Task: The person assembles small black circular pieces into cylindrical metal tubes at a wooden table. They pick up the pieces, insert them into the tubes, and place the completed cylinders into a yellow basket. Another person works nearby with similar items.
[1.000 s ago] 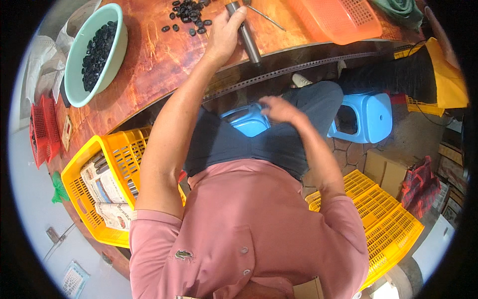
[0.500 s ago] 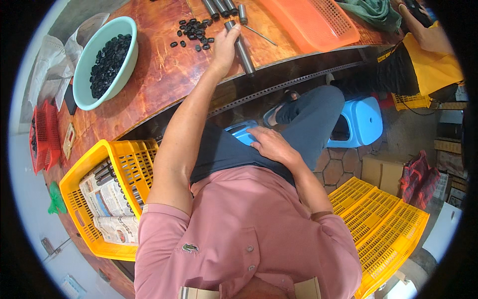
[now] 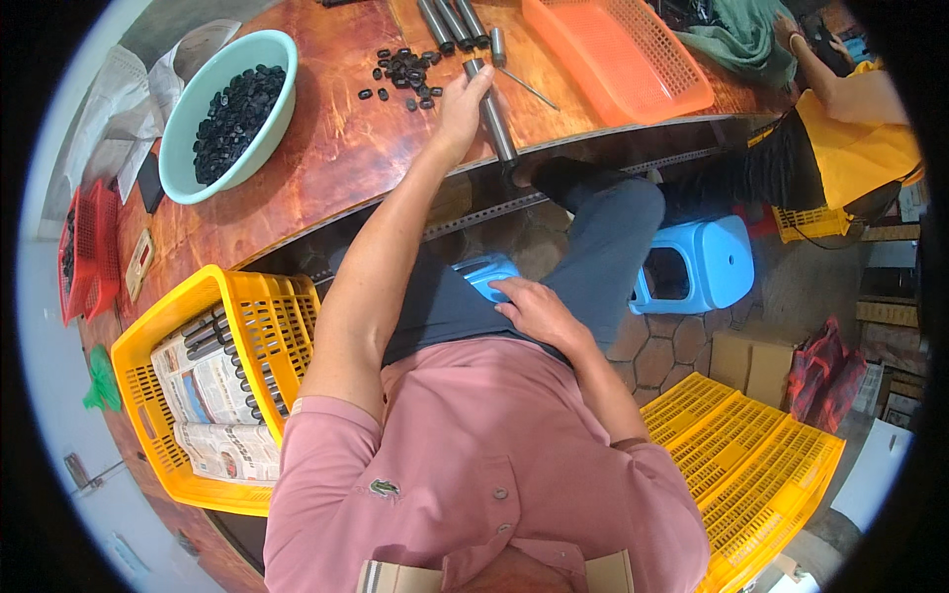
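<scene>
My left hand (image 3: 461, 113) is closed round the upper part of a dark grey metal tube (image 3: 498, 130) at the front edge of the table. The tube's lower end sticks out past that edge. On my lap lies my right hand (image 3: 540, 312), fingers extended and holding nothing. Small black plastic pieces (image 3: 407, 73) are scattered just left of the tube. Beyond it, several similar tubes (image 3: 451, 22) lie side by side, with a short metal cylinder (image 3: 497, 45) and a thin rod (image 3: 530, 89) to the right.
A pale green basin (image 3: 176, 148) of black pieces stands left, above a yellow crate (image 3: 148, 435) with tubes and newspaper. An orange basket (image 3: 593, 69) sits right of the tubes. Another person's arm (image 3: 840, 89), a blue stool (image 3: 717, 262) and a yellow crate (image 3: 761, 465) are at right.
The whole view has shifted slightly, so the table things appear farther right. My right leg has shifted and its foot no longer shows. My left hand keeps hold of the tube.
</scene>
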A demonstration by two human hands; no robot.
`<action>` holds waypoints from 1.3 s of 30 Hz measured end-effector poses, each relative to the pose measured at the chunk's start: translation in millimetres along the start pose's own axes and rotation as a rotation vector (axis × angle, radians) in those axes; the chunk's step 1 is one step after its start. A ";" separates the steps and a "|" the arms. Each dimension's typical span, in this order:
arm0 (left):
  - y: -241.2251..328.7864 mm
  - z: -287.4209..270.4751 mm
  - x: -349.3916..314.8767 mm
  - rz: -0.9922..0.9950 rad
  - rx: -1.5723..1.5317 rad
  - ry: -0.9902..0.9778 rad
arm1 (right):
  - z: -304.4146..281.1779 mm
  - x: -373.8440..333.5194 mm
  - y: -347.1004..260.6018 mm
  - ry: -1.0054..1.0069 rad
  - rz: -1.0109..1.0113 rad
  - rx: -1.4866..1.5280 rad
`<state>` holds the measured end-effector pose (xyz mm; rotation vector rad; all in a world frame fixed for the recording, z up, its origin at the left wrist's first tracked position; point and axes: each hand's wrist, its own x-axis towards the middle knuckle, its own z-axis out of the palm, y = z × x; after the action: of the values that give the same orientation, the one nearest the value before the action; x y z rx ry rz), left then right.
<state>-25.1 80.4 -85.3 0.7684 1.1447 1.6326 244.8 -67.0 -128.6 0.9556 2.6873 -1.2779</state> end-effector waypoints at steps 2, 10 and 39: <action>9.4 -2.8 -6.6 -0.070 -0.039 -0.003 | 5.1 0.1 -0.3 0.009 -0.009 0.011; 36.2 -27.7 -66.7 -0.202 -0.447 -0.023 | 0.4 22.5 -15.4 0.165 -0.114 0.142; 65.7 -80.2 -120.3 0.009 -0.508 0.347 | -68.9 146.6 -85.9 0.216 -0.221 0.555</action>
<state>-77.5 -65.1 -49.3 0.1668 0.8906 2.0021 96.1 16.8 -61.5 0.8862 2.6987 -2.1585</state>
